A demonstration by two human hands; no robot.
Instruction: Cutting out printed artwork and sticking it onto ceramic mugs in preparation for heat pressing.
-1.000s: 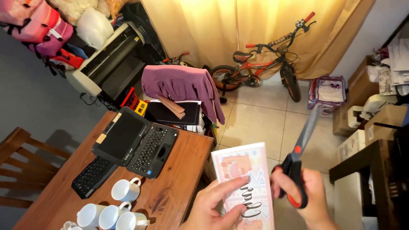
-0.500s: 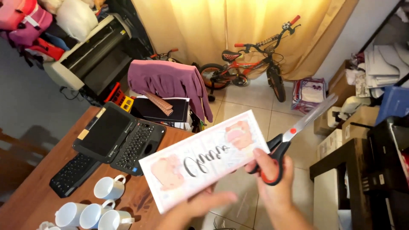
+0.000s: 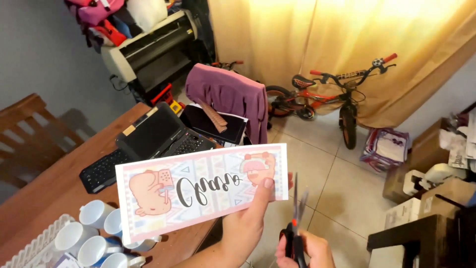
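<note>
My left hand point(image 3: 250, 221) holds a long printed paper strip point(image 3: 198, 191) flat and level, thumb on its lower right part. The strip is pink and pale blue with two cartoon figures and a dark handwritten-style word. My right hand point(image 3: 305, 248) grips a pair of black-handled scissors point(image 3: 296, 218) at the bottom of the view. The blades point up, slightly parted, just right of the strip's right edge.
A wooden table point(image 3: 59, 181) on the left carries a laptop point(image 3: 156, 134), a black keyboard point(image 3: 101, 171) and several white mugs point(image 3: 96, 228). Behind stand a chair draped with purple cloth point(image 3: 228, 94), a large printer point(image 3: 148, 47), a red bicycle point(image 3: 332, 94) and boxes point(image 3: 436, 193) at right.
The paper strip turned from upright to level and now lies horizontal. The scissors swung from pointing up-right to straight up, close beside the strip's right edge.
</note>
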